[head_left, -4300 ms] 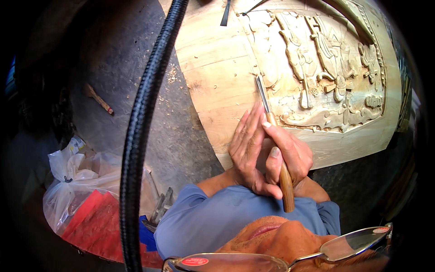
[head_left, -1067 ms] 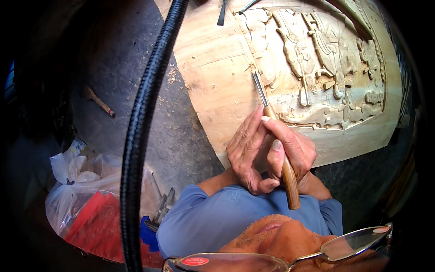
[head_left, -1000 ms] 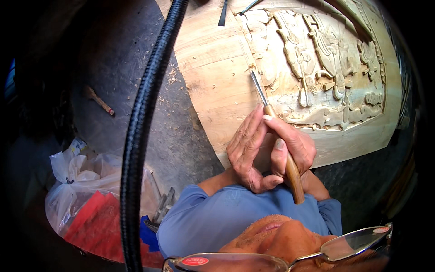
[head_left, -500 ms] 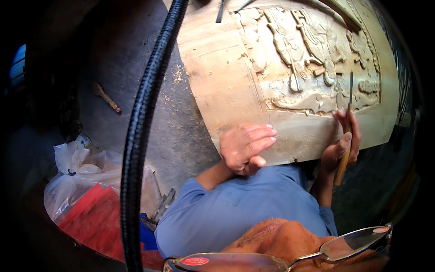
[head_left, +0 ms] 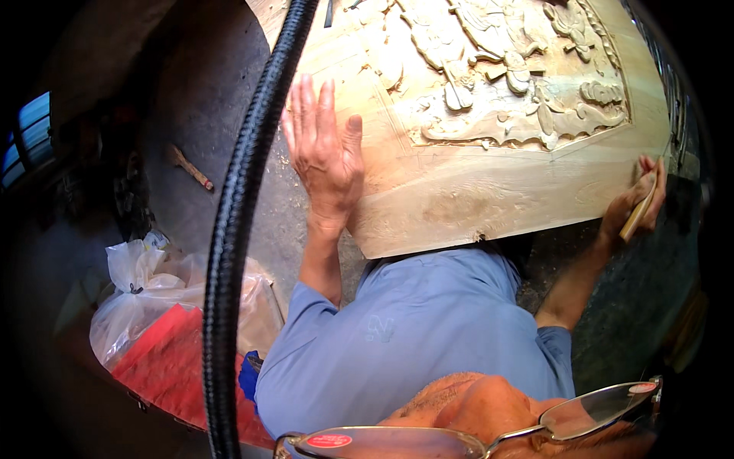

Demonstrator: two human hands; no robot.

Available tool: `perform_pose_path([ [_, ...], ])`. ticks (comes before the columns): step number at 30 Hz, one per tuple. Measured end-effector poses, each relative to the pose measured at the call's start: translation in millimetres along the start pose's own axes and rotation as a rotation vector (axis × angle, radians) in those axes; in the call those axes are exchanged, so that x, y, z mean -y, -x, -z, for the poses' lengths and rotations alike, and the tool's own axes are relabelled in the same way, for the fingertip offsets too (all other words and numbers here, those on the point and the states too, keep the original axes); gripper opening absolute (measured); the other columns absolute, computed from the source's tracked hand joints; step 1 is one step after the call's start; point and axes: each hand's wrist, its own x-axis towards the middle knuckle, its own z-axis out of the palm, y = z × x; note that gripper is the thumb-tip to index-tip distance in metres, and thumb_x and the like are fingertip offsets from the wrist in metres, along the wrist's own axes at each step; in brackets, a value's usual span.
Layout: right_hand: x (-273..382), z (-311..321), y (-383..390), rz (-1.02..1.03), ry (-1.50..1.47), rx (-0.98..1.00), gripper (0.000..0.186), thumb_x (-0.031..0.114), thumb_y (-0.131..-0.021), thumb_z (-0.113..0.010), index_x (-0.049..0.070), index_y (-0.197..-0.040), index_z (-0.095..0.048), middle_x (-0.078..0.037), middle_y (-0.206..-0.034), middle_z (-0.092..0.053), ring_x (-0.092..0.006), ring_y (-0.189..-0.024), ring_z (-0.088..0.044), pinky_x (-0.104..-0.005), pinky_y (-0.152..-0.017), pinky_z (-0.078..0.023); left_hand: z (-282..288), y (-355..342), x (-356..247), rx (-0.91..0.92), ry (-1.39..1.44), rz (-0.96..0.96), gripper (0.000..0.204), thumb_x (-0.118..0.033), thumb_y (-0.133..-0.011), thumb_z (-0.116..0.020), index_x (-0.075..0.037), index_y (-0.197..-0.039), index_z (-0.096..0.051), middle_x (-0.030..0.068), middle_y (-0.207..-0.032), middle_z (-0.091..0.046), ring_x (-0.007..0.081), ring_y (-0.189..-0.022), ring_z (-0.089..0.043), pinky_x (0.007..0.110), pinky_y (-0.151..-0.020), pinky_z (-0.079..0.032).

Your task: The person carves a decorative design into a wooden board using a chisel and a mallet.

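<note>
My left hand (head_left: 323,157) lies open, fingers spread, on the plain left margin of a pale wooden panel (head_left: 451,210), beside the black braided hose. Relief carving (head_left: 516,73) of figures and a scrolled border fills the upper middle of the panel. At the panel's right edge my right hand (head_left: 621,200) is closed round the wooden handle of a chisel (head_left: 641,208); its blade cannot be made out. Dark tools (head_left: 329,11) lie at the top of the panel.
The black hose (head_left: 245,206) runs from top to bottom before me. A wooden stick (head_left: 191,167) lies on the grey floor at left, above a clear plastic bag (head_left: 141,279) and red sheeting (head_left: 164,356). More long tools (head_left: 680,107) stand along the right edge.
My hands were together on the chisel; they have parted. The left moved up-left onto the panel, the right carried the chisel rightward to the edge. The panel sits higher in the view.
</note>
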Motion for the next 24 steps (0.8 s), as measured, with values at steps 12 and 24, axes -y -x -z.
perform_pose_path([
  [12, -90.0, 31.7, -72.0, 0.142, 0.466, 0.063, 0.037, 0.024, -0.114, -0.068, 0.008, -0.147, -0.071, -0.018, -0.130, -0.081, -0.0348, -0.120, -0.079, -0.0426, -0.099, -0.062, 4.3, 39.1, 9.2, -0.030, 0.132, 0.397, 0.078, -0.043, -0.115, -0.066, 0.005, -0.170, -0.038, 0.0308, -0.151, -0.067, 0.0388, -0.137, -0.066, 0.044, -0.116, -0.050],
  [24, -87.3, 30.5, -65.9, 0.049, 0.591, 0.048, 0.033, 0.030, -0.113, -0.068, 0.011, -0.139, -0.076, -0.023, -0.113, -0.083, -0.0424, -0.105, -0.082, -0.0469, -0.085, -0.064, -3.9, 26.0, 26.8, -0.130, -0.015, 0.186, 0.072, -0.044, -0.117, -0.063, 0.008, -0.164, -0.048, 0.0355, -0.125, -0.077, 0.0395, -0.112, -0.077, 0.046, -0.097, -0.057],
])
